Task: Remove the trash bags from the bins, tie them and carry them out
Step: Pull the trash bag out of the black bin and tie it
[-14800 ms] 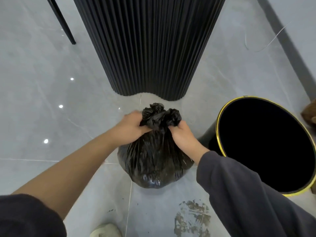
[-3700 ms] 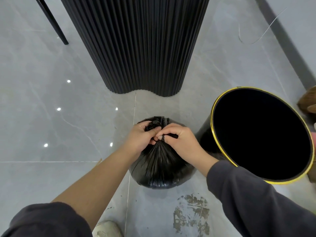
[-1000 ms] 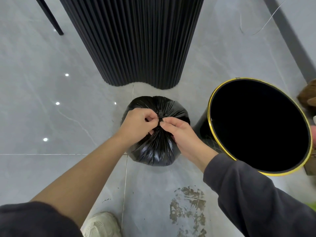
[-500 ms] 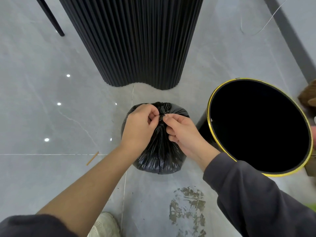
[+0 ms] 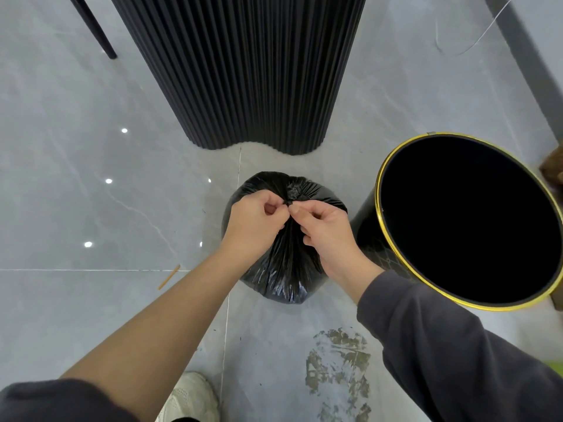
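A full black trash bag [image 5: 283, 269] stands on the grey tiled floor, its top gathered into a small knot. My left hand [image 5: 253, 226] and my right hand [image 5: 326, 233] meet over the bag, each pinching the thin twisted plastic at the knot between thumb and fingertips. To the right of the bag stands a black bin with a gold rim [image 5: 377, 190]; its inside is dark and holds no liner that I can see.
A black fluted column base [image 5: 243, 71] rises just behind the bag. A thin black furniture leg [image 5: 94, 28] stands at the far left. A dirty smear [image 5: 338, 360] marks the floor near me, a small stick [image 5: 169, 277] lies at left, and my shoe [image 5: 192, 397] shows at the bottom.
The gathered top has gone from a loose bunch to a small tight knot. Over the last second both hands stayed pinching at the knot, shifting only slightly.
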